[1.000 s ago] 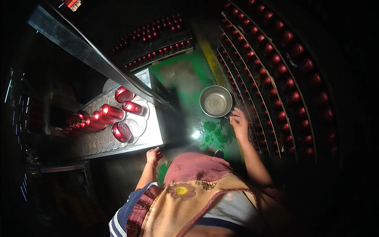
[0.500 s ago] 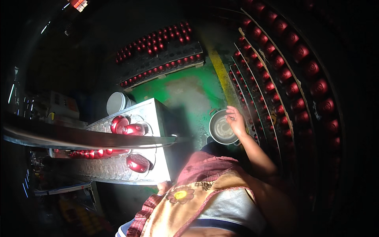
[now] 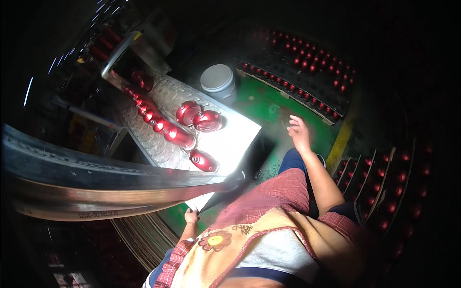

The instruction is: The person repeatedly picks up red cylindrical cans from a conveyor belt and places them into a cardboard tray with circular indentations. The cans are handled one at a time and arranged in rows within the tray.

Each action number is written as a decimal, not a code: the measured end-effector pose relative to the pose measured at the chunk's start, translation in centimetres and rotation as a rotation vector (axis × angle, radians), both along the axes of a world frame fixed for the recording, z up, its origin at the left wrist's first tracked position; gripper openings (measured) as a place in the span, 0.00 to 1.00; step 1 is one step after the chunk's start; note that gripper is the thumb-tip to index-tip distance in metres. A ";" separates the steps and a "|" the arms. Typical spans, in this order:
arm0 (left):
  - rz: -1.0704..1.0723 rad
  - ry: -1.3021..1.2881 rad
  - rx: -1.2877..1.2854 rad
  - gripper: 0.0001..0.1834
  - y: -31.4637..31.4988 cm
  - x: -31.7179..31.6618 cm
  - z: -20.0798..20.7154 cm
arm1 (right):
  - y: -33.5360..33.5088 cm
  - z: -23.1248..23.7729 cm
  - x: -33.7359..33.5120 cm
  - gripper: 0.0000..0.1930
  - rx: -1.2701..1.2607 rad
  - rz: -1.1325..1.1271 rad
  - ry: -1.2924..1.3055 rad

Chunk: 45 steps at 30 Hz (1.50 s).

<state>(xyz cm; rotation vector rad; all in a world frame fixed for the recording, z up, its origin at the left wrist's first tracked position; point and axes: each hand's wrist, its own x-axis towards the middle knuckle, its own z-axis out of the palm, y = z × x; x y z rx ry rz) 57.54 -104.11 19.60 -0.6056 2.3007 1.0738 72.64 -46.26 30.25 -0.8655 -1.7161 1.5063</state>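
Red metal cylinders [image 3: 180,138] are gathered on the worktable [image 3: 242,128], to the left of the right fingers and beyond the left ones. By none of them is either hand touched. The right hand [image 3: 299,132] is raised above the green floor [image 3: 257,98] with its fingers released and slightly bent; nothing is grasped by it. The left hand [image 3: 191,217] is seen just beside the near corner of the worktable; whether its fingers are closed on that edge cannot be told, as they are small and partly hidden.

As for progress, it can be judged that a middle stage is shown. Ordered rows have been formed on the low platform [image 3: 288,89], ahead of the right fingers, and on the racks [image 3: 384,189], to the right of them and nearer to the body. On the worktable, a line of cylinders is arranged one behind another, but two cylinders leaned together [image 3: 208,121] and a single tilted cylinder [image 3: 203,161] are left outside this line. A metal bar [image 3: 115,165] is seen across the view, ahead of the left fingers. A pale bucket [image 3: 216,80] is placed beyond the worktable, ahead and to the left of the right fingers.
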 end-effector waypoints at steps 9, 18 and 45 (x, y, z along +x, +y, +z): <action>0.763 0.126 -0.150 0.13 7.9 19.6 -5.2 | 19.7 -4.7 -7.2 0.28 -0.138 0.368 -0.091; 0.118 -0.134 0.100 0.08 42.0 16.0 3.1 | 40.6 -4.5 -6.7 0.27 -0.154 0.387 -0.171; -1.521 0.585 0.276 0.26 117.8 -29.1 -14.2 | 67.4 -29.6 -17.7 0.35 0.135 -0.243 -0.923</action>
